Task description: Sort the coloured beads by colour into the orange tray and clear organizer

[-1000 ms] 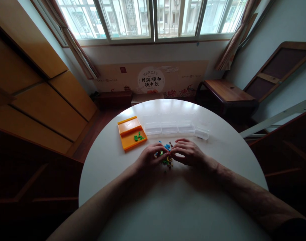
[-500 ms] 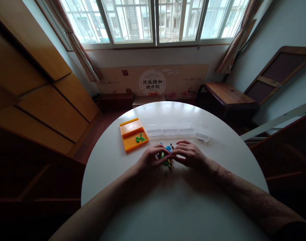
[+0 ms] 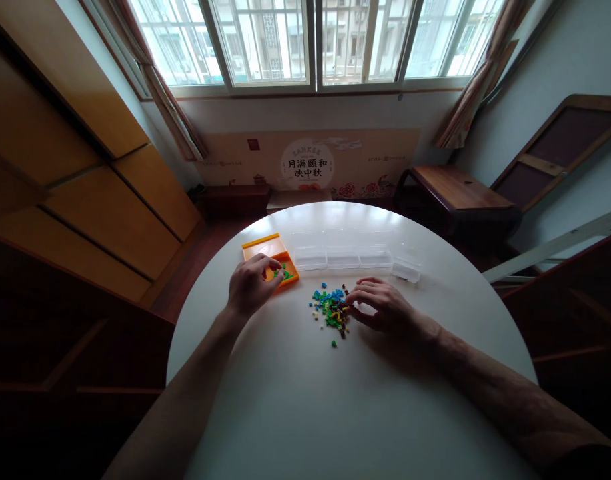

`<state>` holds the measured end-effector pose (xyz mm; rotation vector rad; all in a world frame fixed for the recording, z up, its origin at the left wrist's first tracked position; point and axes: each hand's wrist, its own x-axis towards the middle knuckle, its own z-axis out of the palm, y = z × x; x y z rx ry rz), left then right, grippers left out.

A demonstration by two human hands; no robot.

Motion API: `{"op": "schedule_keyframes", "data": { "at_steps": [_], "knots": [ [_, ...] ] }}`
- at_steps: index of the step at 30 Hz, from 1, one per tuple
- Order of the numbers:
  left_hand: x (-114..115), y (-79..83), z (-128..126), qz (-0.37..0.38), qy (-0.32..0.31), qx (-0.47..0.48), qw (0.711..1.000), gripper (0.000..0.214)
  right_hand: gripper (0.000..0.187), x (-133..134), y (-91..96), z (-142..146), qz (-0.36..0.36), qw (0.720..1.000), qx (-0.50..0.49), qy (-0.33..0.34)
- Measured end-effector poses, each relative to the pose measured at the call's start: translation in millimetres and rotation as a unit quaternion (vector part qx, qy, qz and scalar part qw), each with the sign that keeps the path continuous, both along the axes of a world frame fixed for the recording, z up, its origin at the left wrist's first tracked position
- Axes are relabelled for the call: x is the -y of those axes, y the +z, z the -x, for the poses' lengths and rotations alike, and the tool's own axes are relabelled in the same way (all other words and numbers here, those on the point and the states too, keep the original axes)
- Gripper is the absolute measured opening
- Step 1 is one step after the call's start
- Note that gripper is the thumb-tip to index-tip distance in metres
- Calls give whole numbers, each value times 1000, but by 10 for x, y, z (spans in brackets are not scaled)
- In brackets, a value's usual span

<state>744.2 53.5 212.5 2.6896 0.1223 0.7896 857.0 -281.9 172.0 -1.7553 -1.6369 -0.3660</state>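
A small heap of tiny coloured bricks (image 3: 329, 308), blue, green, yellow and dark, lies in the middle of the round white table (image 3: 335, 400). My right hand (image 3: 380, 307) rests at the heap's right edge, fingers curled and pinched among the pieces. My left hand (image 3: 251, 285) is over the near end of the orange tray (image 3: 266, 249), fingers bunched above the green bricks (image 3: 285, 273) lying in it. What the fingertips of either hand hold is too small to see.
A row of clear plastic boxes (image 3: 341, 257) stands behind the heap, with one more clear box (image 3: 405, 269) at the right end. A wooden side table (image 3: 455, 189) and wooden cabinets (image 3: 85, 200) flank the round table. Windows run along the far wall.
My left hand has left the brick heap and moved left to the orange tray. The right hand stays at the heap, which now shows uncovered. The camera shifted slightly.
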Motion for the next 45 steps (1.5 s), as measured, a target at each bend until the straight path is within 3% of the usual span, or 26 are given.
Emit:
{"op": "schedule_keyframes", "data": {
  "at_steps": [5,15,18,23,26,34,45],
  "knots": [
    [-81,-65,-14,-25,32,-22,999,7,9,-3,20,9,-9,1000,-10,1],
    [-89,-67,0,-28,19,-21,999,10,9,-20,73,8,-8,1000,-21,-2],
    [11,-43,12,-27,-29,-3,999,12,8,-24,79,9,-11,1000,-20,-2],
    [265,-74,19,-46,-189,-16,981,14,9,-16,61,-11,-8,1000,-21,0],
    [363,-135,18,-40,-228,-38,972,12,10,-12,43,-27,-10,1000,-17,1],
    [362,-242,8,-6,-250,-58,966,13,9,-19,70,-1,-5,1000,-19,-5],
    [449,-213,17,-2,-226,-55,972,21,9,-21,85,6,-5,1000,-19,-5]
  ]
}}
